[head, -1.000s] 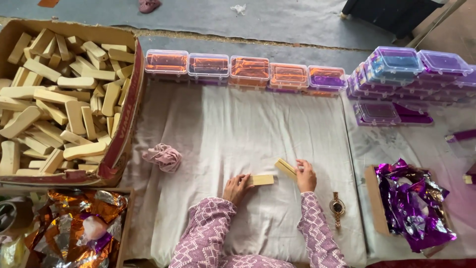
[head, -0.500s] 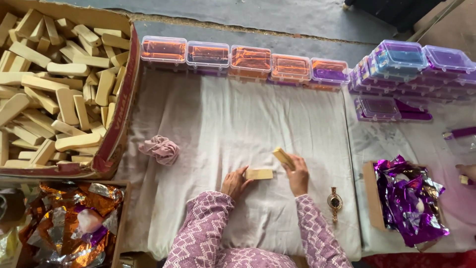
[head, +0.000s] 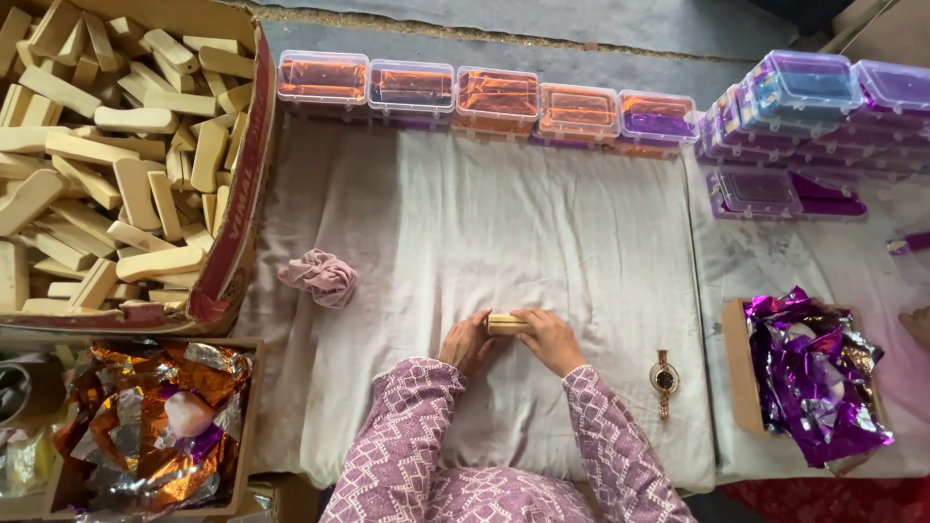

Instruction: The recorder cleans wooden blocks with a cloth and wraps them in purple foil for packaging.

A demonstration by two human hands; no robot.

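Seemingly early on, both hands' fingers, left hand (head: pixel 467 343) and right hand (head: pixel 550 339), clamp one wooden block (head: pixel 508 323) at six o'clock, while the cardboard box (head: pixel 242 208) at ten o'clock stays heaped with blocks.

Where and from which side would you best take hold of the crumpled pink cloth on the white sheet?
Probably pinch the pink cloth at its raised folds, coming straight down from above. It lies bunched in a soft heap on the white sheet, apart from the cardboard box, so nothing crowds the approach and no firm edge offers itself.
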